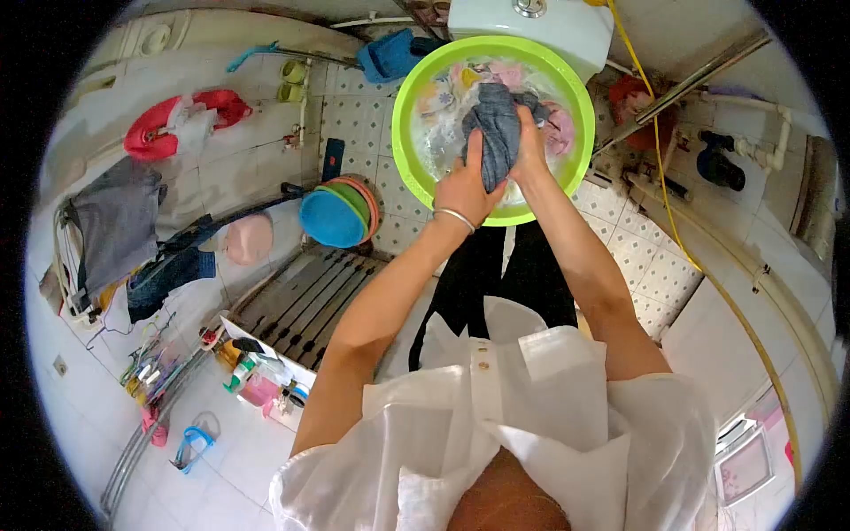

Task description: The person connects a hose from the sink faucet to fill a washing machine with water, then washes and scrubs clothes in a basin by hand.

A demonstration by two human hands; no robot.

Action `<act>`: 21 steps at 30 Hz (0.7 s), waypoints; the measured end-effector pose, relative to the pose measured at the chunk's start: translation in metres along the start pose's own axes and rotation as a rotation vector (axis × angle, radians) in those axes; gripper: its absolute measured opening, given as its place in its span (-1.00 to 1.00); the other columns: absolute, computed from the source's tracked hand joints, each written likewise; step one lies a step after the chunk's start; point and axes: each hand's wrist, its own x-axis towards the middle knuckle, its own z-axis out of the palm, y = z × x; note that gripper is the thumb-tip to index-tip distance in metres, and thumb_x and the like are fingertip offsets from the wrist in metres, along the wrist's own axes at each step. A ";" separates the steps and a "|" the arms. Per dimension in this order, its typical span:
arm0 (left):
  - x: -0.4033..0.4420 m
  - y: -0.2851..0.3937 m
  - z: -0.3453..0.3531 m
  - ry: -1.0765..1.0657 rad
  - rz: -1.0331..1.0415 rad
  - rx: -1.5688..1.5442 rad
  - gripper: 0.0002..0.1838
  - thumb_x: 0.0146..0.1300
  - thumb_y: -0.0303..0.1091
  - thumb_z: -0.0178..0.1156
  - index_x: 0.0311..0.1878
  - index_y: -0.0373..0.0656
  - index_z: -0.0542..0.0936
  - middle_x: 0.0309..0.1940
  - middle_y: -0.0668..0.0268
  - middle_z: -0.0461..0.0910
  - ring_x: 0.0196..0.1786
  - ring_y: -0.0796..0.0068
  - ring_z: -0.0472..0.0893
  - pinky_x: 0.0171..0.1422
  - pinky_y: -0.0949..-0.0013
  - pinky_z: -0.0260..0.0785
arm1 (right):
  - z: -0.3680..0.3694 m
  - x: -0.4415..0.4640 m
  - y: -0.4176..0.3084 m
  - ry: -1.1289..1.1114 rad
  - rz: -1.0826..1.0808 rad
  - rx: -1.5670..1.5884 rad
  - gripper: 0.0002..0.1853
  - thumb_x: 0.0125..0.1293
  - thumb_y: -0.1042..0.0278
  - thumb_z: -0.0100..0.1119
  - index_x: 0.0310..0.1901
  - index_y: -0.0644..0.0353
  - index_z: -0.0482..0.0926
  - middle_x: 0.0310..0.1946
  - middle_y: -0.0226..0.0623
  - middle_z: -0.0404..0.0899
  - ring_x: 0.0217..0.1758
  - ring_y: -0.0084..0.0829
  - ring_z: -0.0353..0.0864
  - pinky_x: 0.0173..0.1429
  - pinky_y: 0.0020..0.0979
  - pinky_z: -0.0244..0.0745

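Observation:
A wet dark grey cloth garment (pixel 498 124) is bunched up over a lime-green basin (pixel 405 133). My left hand (pixel 467 188), with a bangle on its wrist, is closed round the lower left side of the cloth. On the other side, my right hand (pixel 529 149) grips the same cloth, its fingers partly hidden by the folds. Soapy water (pixel 434 146) fills the basin below. Pink laundry (pixel 558 131) and other light-coloured pieces lie in the water around the grey cloth.
A white toilet tank (pixel 567 26) stands behind the basin. Stacked small tubs (pixel 332 219) sit on the floor at left, near a blue basket (pixel 387 57). A yellow hose (pixel 657 133) and a metal pole (pixel 686 88) run along the right. Clothes (pixel 111 212) hang on the left wall.

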 end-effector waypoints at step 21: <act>-0.064 -0.040 -0.088 0.090 -0.353 -1.562 -0.23 0.05 -0.09 0.34 0.26 -0.31 0.30 0.10 0.05 0.45 0.05 0.16 0.55 0.08 0.15 0.46 | -0.043 0.017 -0.050 -0.529 0.097 -0.848 -0.22 0.24 -0.05 0.16 0.40 0.05 0.07 0.34 -0.22 0.17 0.32 -0.20 0.28 0.25 -0.10 0.35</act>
